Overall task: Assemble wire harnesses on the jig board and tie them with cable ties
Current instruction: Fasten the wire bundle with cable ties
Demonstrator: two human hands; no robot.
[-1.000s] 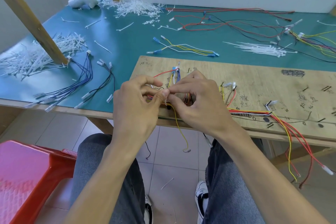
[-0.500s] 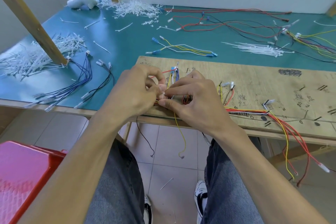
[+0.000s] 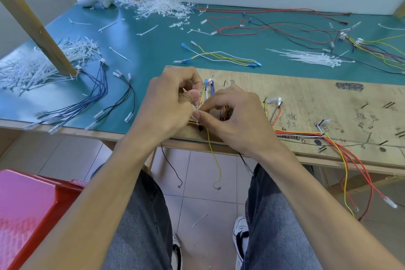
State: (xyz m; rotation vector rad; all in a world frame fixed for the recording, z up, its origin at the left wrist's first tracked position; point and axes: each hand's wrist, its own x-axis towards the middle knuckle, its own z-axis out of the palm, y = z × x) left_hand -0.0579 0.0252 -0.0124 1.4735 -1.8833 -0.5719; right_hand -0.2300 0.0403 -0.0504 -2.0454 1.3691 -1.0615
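We see the teal counter (image 3: pixel 153 50) carrying the wooden jig board (image 3: pixel 306 98) at its near edge. Over the board's left end, our left hand (image 3: pixel 166 107) and right hand (image 3: pixel 236 120) meet with fingers curled, both pinching a white cable tie (image 3: pixel 198 109) against the wire harness (image 3: pixel 298 133) lying there.

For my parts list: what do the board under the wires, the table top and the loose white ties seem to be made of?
The jig board looks like bare plywood: pale grain, pen marks. The table top seems a matte teal mat or laminate; I cannot tell which. The white cable ties look like thin plastic, probably nylon: pale, slightly translucent strips.
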